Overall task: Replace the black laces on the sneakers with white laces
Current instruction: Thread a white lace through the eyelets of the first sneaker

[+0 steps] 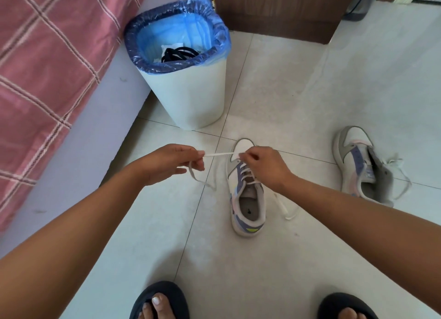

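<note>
A white, grey and purple sneaker (247, 206) stands on the tiled floor, toe pointing away, partly threaded with a white lace (218, 154). My left hand (167, 163) pinches one stretch of that lace, pulled taut to the left, with slack hanging below it. My right hand (262, 166) hovers over the sneaker's eyelets and pinches the lace there. The lace's other end (285, 210) trails on the floor to the sneaker's right. A second sneaker (362, 166) lies at the far right with white laces loose. Black laces (179, 53) lie inside the bin.
A white bin (191, 99) with a blue liner stands just beyond the sneaker. A bed with a pink checked cover (43, 68) fills the left. A wooden cabinet (286, 10) sits behind. My feet in dark slippers (160, 299) are at the bottom edge.
</note>
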Demonstrator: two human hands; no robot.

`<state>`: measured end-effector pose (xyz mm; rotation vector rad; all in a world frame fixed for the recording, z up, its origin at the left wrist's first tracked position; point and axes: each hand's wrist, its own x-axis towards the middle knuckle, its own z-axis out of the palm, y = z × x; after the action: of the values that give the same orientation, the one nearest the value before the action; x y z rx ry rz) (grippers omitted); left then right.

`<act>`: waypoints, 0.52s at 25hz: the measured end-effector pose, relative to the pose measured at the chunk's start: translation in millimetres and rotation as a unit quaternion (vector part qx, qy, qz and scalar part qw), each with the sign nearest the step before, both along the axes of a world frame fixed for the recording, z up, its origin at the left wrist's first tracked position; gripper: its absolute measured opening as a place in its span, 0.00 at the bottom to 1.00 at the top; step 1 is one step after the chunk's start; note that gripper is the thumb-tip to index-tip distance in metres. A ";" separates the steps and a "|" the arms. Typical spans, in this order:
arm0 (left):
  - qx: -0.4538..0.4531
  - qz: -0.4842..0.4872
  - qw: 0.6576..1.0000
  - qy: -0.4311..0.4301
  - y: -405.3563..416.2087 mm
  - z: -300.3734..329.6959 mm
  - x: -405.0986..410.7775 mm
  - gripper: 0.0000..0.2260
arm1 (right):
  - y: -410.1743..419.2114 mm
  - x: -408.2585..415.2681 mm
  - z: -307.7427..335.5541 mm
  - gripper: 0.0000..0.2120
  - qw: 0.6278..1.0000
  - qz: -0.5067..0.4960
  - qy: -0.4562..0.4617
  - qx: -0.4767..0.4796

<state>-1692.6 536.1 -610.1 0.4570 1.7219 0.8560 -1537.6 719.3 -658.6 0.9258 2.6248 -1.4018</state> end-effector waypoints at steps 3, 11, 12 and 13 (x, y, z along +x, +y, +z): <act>-0.026 0.009 1.000 0.000 -21.2 -12.5 -4.8 0.13 | 12.9 2.6 -6.8 0.13 0.983 -0.135 -0.012 -0.127; -0.173 -0.012 0.985 0.007 -87.5 -47.1 -20.4 0.10 | 17.3 5.8 -5.4 0.11 0.929 -0.249 -0.017 -0.274; -0.196 -0.032 0.980 0.008 -95.7 -48.8 -22.3 0.09 | 17.2 5.6 -5.3 0.12 0.930 -0.248 -0.017 -0.270; -0.218 -0.059 0.974 0.013 -102.2 -49.3 -23.1 0.09 | 16.3 5.3 -5.0 0.13 0.934 -0.244 -0.015 -0.260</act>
<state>-1715.7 433.8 -659.4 0.2689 1.8244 0.3691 -1532.3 735.7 -663.6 1.5361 1.8849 -2.0159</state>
